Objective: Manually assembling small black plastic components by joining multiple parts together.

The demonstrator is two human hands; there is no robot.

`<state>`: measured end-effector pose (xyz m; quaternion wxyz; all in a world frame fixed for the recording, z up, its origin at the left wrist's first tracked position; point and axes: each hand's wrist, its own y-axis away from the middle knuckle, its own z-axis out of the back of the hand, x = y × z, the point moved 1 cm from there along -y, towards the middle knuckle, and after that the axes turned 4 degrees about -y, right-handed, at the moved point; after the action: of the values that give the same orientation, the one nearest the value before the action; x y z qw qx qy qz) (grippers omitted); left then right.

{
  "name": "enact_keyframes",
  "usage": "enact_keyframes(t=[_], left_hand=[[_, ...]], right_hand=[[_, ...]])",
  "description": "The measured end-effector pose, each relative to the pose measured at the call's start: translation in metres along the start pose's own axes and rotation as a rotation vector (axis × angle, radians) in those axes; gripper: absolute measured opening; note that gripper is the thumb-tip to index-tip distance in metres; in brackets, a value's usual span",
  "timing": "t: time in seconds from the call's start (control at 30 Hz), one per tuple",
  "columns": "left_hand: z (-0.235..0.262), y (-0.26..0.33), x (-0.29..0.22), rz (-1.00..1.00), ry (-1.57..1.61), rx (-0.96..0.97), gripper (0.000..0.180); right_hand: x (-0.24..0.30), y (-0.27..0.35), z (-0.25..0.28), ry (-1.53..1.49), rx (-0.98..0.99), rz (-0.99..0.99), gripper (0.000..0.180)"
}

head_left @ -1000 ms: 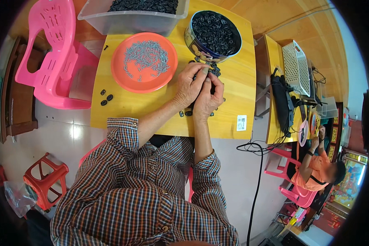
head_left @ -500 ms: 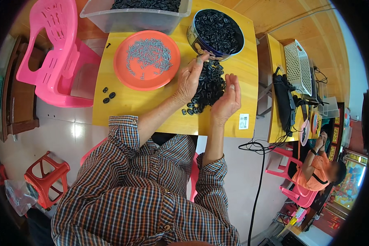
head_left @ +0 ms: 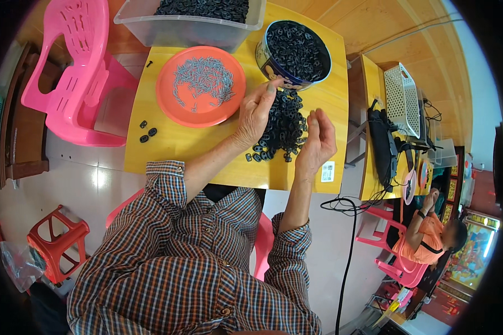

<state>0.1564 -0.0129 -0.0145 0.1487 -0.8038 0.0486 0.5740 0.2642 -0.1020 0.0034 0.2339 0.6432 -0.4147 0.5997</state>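
A heap of small black plastic pieces with two holes (head_left: 279, 125) lies on the yellow table between my two hands. My left hand (head_left: 255, 113) stands on edge along the heap's left side, fingers stretched toward the round tin (head_left: 267, 66), holding nothing that I can see. On the other side, my right hand (head_left: 318, 140) is slightly cupped and turned toward the heap, a little apart from it, with its fingers stretched out. The tin is full of the same black pieces. An orange-red plate (head_left: 170, 111) with many small grey screws (head_left: 209, 78) sits left of my left hand.
A clear plastic bin (head_left: 179, 32) of black pieces stands at the table's far edge. Several loose pieces (head_left: 144, 138) lie at the left. Pink chair (head_left: 72, 84) and red stool (head_left: 58, 237) are left. At right, a person (head_left: 425, 237) sits by another table; a black cable (head_left: 349, 251) hangs down.
My right hand has drawn slightly right, away from the heap, and its fingers have come closer together. My left hand stays beside the heap. The whole view has shifted a little.
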Motion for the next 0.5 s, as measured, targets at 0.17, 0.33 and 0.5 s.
enact_keyframes(t=[0.17,0.33,0.5], left_hand=[[-0.005,0.001,0.003,-0.022,-0.107,-0.089,0.032],[-0.014,-0.015,0.012,0.113,-0.065,-0.084,0.033],[-0.019,-0.031,0.014,0.226,0.108,-0.058,0.024]], right_hand=[[0.024,-0.039,-0.045,0.504,0.224,0.357,0.021],[0.013,-0.08,-0.081,1.095,0.359,0.568,0.034],[-0.006,-0.104,-0.105,1.379,0.568,0.308,0.061]])
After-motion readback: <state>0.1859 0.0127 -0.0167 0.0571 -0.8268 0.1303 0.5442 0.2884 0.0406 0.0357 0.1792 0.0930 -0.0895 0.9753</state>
